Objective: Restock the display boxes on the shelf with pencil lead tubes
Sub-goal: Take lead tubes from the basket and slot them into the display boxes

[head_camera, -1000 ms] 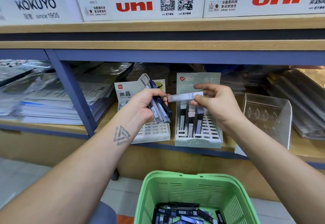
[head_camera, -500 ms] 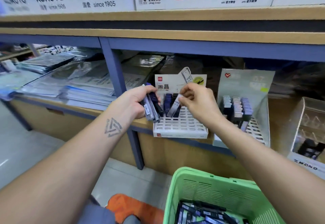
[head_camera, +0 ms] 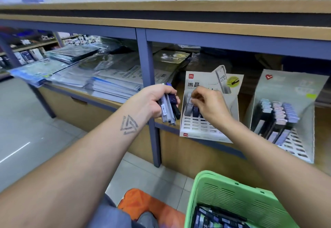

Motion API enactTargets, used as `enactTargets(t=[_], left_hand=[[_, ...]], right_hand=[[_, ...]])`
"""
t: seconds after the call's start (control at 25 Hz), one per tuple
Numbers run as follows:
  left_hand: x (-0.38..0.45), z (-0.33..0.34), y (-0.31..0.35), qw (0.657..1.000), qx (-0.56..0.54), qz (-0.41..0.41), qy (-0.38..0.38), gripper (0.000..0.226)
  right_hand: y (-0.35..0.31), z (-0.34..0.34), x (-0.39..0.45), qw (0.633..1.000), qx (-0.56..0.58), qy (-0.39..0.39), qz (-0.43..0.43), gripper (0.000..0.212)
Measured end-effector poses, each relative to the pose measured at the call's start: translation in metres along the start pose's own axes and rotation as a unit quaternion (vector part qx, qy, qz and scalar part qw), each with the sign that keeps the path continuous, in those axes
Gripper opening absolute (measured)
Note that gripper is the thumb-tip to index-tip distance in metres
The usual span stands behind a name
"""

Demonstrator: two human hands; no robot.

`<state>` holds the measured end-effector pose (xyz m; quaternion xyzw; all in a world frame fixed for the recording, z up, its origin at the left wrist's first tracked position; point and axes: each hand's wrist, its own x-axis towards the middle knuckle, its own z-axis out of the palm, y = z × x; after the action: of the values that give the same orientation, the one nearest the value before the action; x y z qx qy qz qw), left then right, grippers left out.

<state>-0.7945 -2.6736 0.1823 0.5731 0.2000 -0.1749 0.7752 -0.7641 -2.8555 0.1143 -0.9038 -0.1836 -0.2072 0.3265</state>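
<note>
The right hand (head_camera: 208,107) is hovering over the back row of the white Deli display box (head_camera: 206,131), fingers curled and pinching at the top of a grey HB 0.5 lead tube (head_camera: 188,108) standing near-upright in its slot, long axis tilting slightly away. The left hand (head_camera: 152,102), just beside the box, is gripping a bundle of lead tubes (head_camera: 169,110), ends pointing down. More tubes are lying in the green basket (head_camera: 232,197) below; a second display box (head_camera: 284,120) is sitting farther right.
</note>
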Motion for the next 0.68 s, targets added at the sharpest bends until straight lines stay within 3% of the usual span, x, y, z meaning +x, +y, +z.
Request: enactTargets(t=[0.16,0.36,0.48,0.6,0.64,0.68], left_hand=[[0.0,0.0,0.0,1.0,0.006,0.003,-0.009,0.007],[-0.001,0.001,-0.001,0.999,0.031,-0.005,-0.02,0.004],[-0.004,0.004,-0.002,0.998,0.058,-0.009,-0.024,0.009],[-0.006,0.01,-0.003,0.996,0.072,-0.012,-0.045,0.01],[-0.005,0.013,-0.004,0.996,0.074,-0.013,-0.051,0.008],[-0.003,0.014,-0.004,0.996,0.075,-0.012,-0.054,0.006]], right_hand=[[-0.005,0.0,0.007,0.999,-0.03,-0.028,-0.002,0.004],[-0.014,-0.002,0.015,0.979,-0.19,-0.052,-0.044,0.019],[-0.015,-0.002,0.012,0.97,-0.222,-0.092,-0.039,0.027],[-0.019,-0.01,0.013,0.994,-0.087,-0.057,0.021,0.025],[-0.023,-0.017,0.013,0.995,0.032,-0.046,0.087,0.021],[-0.027,-0.026,0.013,0.97,0.176,-0.057,0.16,0.016]])
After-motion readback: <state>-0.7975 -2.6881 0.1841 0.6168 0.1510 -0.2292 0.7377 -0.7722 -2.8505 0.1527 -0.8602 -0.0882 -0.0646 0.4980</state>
